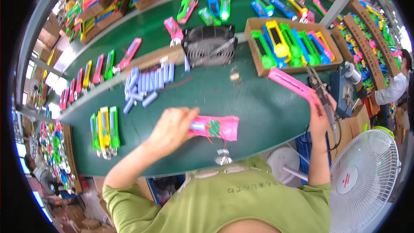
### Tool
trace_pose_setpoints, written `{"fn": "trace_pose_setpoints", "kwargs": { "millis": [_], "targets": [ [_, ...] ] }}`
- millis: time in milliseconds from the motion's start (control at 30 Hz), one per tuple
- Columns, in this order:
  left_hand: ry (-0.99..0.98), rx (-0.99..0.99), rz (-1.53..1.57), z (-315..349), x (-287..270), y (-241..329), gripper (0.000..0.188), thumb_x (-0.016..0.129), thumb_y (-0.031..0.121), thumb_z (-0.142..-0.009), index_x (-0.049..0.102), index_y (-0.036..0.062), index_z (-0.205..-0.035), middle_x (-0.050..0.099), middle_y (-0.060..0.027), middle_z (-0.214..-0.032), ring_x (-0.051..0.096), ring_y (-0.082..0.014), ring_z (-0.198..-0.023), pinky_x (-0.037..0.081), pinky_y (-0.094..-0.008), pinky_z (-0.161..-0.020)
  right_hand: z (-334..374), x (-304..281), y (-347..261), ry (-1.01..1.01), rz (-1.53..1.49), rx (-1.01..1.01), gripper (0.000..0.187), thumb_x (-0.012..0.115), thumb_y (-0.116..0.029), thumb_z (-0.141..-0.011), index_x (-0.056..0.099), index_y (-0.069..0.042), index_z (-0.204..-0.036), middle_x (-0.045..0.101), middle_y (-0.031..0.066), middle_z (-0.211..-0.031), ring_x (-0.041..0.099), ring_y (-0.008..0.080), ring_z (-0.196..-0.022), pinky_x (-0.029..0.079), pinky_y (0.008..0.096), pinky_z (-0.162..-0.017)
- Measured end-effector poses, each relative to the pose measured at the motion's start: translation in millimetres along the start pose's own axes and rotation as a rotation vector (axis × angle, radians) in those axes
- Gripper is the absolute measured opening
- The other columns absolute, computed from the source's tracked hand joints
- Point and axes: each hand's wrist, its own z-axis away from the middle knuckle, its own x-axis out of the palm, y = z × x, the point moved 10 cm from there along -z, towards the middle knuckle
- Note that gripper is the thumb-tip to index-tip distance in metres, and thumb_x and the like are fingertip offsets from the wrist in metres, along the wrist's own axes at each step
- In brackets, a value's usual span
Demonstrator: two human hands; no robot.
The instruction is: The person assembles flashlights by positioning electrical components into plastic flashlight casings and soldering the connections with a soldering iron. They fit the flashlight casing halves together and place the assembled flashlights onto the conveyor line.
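Note:
My left hand (pixel 174 128) is closed around one end of a pink lamp housing (pixel 231 128) lying over the green table. Inside this housing are a blue cylindrical battery cell (pixel 198 127) and a small green circuit board (pixel 213 127). Thin red wires run from the board, and a silver reflector (pixel 224 158) hangs at the table's near edge. On the right, my right hand (pixel 319 114) grips the lower end of a long pink shell (pixel 292 84), tilted up to the left. Close beside that hand is a dark handheld tool (pixel 320 87) with a cable.
Loose blue cells (pixel 151 80) lie left of a black fan (pixel 210 45). A cardboard box (pixel 258 64) holds colourful housings. Several assembled units (pixel 103 129) rest at left. A grey-blue device (pixel 343 90) stands at right, above a white fan (pixel 364 181). Another person (pixel 394 88) works at far right.

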Motion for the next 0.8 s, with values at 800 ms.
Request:
{"fn": "trace_pose_setpoints", "kwargs": {
  "millis": [800],
  "targets": [
    [0.436, -0.367, 0.826, 3, 66, 41, 0.017, 0.055, -0.006, -0.078, 0.065, -0.0005, -0.09, 0.061, -0.0106, -0.098, 0.061, -0.0182, -0.085, 0.049, -0.0282, -0.072, 62, 75, -12, -0.024, -0.127, -0.169, 0.034, 0.063, 0.003, -0.073, 0.051, -0.003, -0.104, 0.06, 0.0166, -0.097, 0.061, 0.0291, -0.093, 0.048, 0.0322, -0.078]
  ]
}}
